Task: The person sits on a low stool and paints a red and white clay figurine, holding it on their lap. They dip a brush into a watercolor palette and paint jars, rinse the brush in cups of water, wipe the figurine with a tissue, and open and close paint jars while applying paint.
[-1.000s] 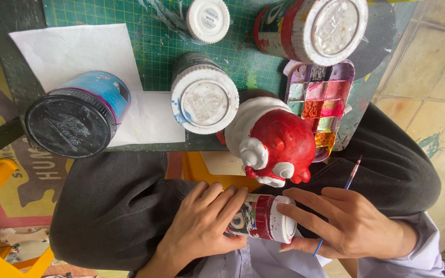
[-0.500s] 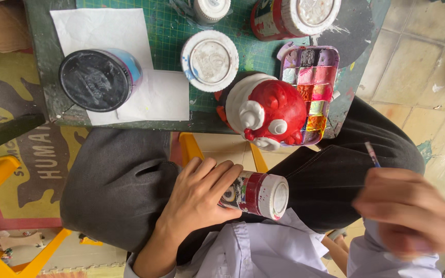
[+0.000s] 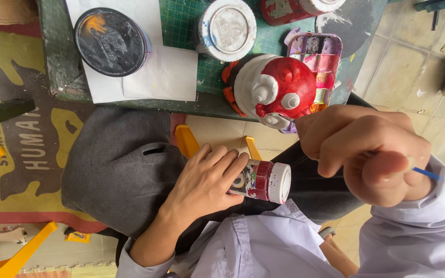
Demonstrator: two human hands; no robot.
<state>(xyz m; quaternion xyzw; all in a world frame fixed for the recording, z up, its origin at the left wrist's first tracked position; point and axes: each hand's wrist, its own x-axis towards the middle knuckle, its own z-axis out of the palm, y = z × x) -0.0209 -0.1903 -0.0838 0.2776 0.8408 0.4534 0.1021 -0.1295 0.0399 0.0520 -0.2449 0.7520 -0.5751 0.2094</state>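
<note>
Raised since a moment ago, the right hand (image 3: 366, 152) now sits fisted around a thin blue brush (image 3: 427, 174) at right centre. Left hand (image 3: 207, 183) stays wrapped round one small red paint bottle (image 3: 261, 180), capped, on the lap. On the table (image 3: 52, 62): three jars, one palette (image 3: 320, 67), one red-and-white figurine (image 3: 276, 87).

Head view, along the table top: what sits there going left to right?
Black-lidded jar → white-lidded jar → red and white figurine → paint palette.
</note>
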